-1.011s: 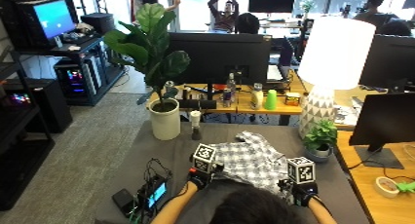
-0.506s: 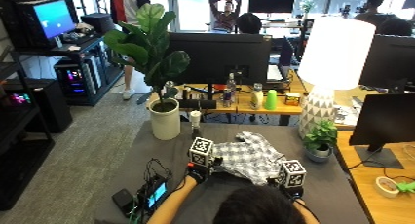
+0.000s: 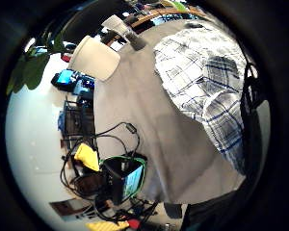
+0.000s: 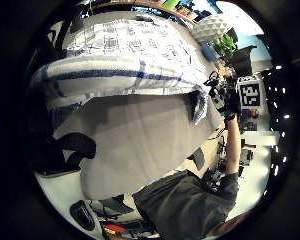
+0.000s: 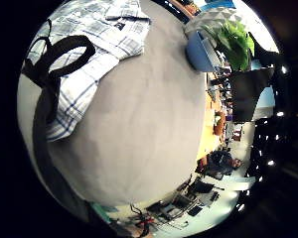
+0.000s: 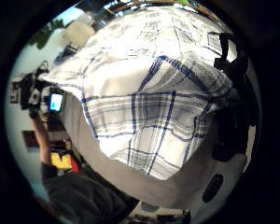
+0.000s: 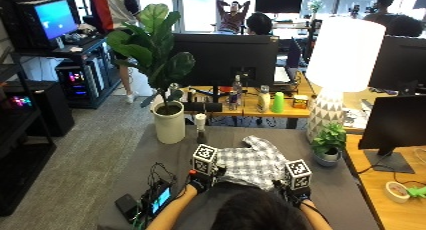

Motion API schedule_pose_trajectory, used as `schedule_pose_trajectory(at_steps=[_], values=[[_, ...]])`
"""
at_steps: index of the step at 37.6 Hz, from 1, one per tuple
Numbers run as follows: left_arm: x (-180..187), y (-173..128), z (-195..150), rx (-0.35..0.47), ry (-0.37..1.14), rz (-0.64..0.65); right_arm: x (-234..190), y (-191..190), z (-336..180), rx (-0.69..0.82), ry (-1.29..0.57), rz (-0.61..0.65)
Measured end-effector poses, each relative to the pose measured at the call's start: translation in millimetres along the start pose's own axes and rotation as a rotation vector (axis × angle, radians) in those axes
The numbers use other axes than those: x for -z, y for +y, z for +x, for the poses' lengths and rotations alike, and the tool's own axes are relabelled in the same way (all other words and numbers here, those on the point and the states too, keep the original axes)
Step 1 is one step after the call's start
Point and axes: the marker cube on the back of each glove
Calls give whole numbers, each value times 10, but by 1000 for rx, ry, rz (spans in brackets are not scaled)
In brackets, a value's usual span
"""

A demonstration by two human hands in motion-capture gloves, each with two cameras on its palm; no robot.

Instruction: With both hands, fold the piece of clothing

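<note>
lying between left hand (image 7: 198,180) and right hand (image 7: 293,192), checked shirt (image 7: 253,160)

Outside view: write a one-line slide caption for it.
Both gloved hands, left hand and right hand, grip the near edge of a checked shirt on the grey table.

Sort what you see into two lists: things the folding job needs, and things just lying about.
Needed:
blue-and-white checked cotton shirt
left hand
right hand
grey table

Lying about:
large-leafed plant in white pot
small plant in blue pot
white lamp
</note>
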Motion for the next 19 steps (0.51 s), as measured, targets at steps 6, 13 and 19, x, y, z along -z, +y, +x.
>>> schedule_pose_trajectory(at_steps=[6,13,19], values=[[62,405,81,-82,-9,-64,250,308,-65,64,29,-143],[405,851,106,-130,52,-136,930,658,-183,112,69,-278],[812,688,-46,-24,46,-44,1555,436,-176,56,133,-251]])
